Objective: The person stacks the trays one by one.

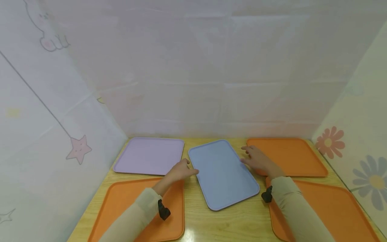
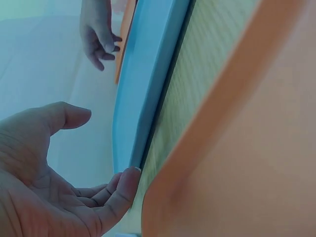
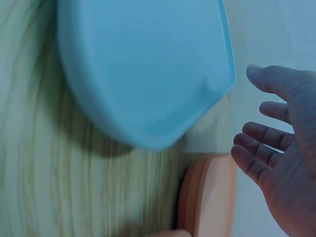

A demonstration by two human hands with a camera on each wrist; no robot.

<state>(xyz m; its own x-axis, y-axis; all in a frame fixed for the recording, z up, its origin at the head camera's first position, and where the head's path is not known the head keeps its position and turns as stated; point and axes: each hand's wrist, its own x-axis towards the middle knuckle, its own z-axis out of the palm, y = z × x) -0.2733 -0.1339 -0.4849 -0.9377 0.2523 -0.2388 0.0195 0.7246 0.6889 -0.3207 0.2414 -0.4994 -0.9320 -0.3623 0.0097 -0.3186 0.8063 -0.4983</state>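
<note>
Blue tray (image 1: pixel 225 174) sits mid-table on the wood-grain table (image 1: pixel 229 222), turned askew, its near end slanting toward the right. Left hand (image 1: pixel 180 170) is at the tray's left edge, thumb and fingers apart, loosely bent, gripping nothing — digits reach the rim in the head view, but can't tell whether they actually touch. Right hand (image 1: pixel 258 160) is just off the tray's right edge, fingers loosely spread, holding nothing; the right wrist view shows a gap between its fingers and the blue rim.

Other trays around it: purple tray (image 1: pixel 151 154) far left, rear right orange tray (image 1: pixel 290 158) partly behind the right hand, front left orange tray (image 1: pixel 124 196) under the left forearm, front right orange tray (image 1: pixel 329 208) under the right forearm. All four lie on the table, two per side, with the blue one between them.

Both arms in pale sleeves (image 1: pixel 133 211), a black device (image 1: pixel 164 210) at each wrist. Pale sheeting (image 1: pixel 211 77) behind the table — side panels printed with a pink star (image 1: pixel 79 149) on the left, plus a red flower (image 1: pixel 330 143) and a blue-grey flower (image 1: pixel 376 181) on the right.
</note>
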